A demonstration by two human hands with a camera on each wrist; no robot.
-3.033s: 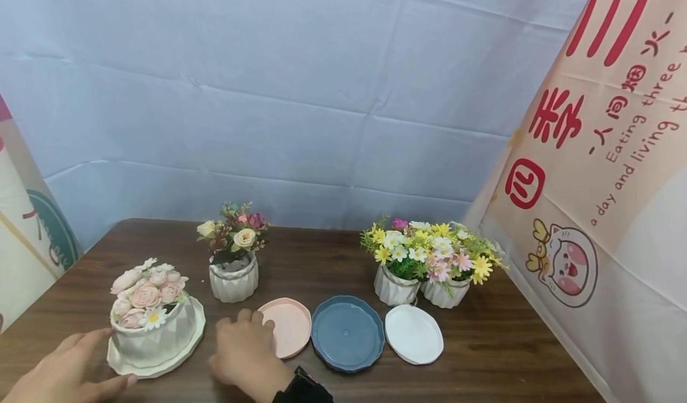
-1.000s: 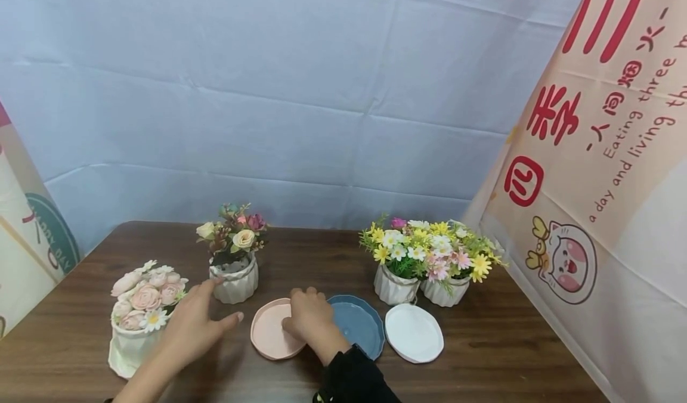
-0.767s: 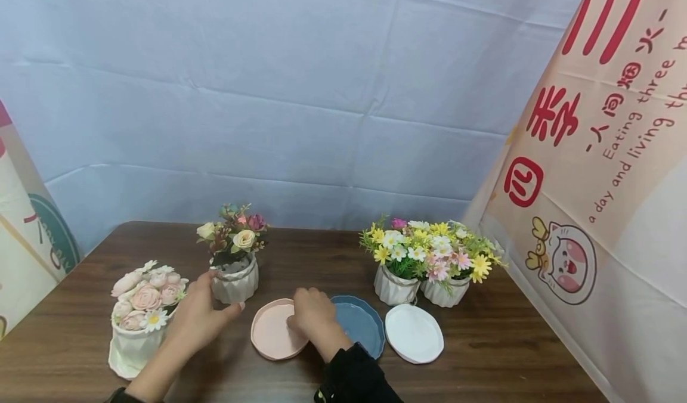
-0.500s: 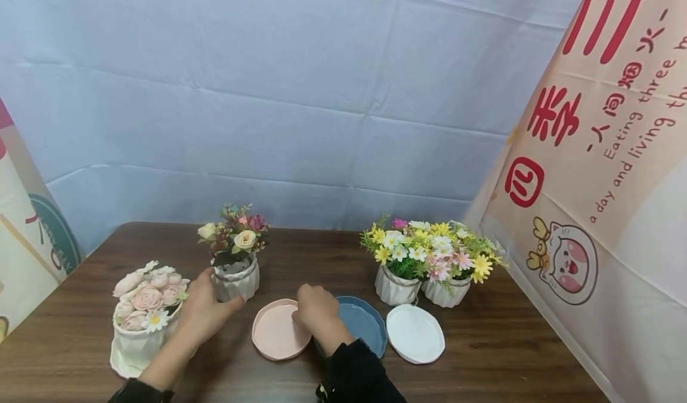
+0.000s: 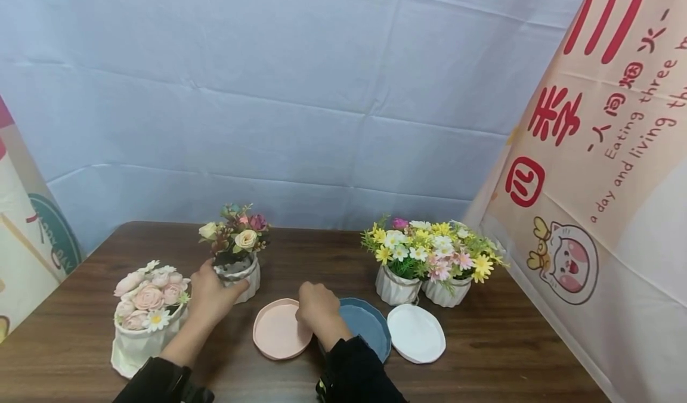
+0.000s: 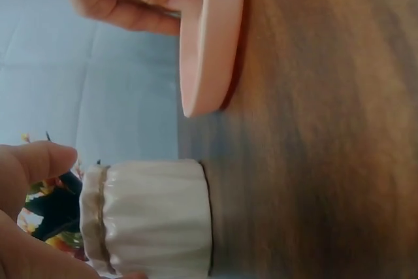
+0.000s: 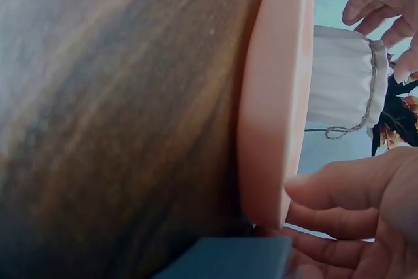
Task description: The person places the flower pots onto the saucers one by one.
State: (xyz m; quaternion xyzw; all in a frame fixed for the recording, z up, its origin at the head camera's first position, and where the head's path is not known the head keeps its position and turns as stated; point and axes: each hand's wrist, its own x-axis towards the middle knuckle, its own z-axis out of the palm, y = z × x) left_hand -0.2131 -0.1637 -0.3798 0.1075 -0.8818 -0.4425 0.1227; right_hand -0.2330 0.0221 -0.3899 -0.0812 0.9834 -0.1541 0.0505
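Now closed around the ribbed white pot point(image 5: 241, 281) at ten o'clock of the pink saucer point(image 5: 279, 331), left hand point(image 5: 212, 295); right hand point(image 5: 316, 310) fingertips curled on that saucer's rim, steadying it on the tabletop point(image 5: 510, 355).

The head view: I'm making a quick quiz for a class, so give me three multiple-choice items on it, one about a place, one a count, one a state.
1. Where does the pink saucer lie?
A. Left of the blue saucer
B. Right of the white saucer
C. Under the rose pot

2. How many bare saucers lie on the table?
A. One
B. Three
C. Five

3. What does the left hand do?
A. Lies flat on the table
B. Grips the small ribbed pot
C. Holds the white saucer

Answers: 1 A, the pink one sits left of the blue, under the right hand. 2 B, pink, blue and white lie in a row. 3 B, its fingers and thumb curl round that pot's side.
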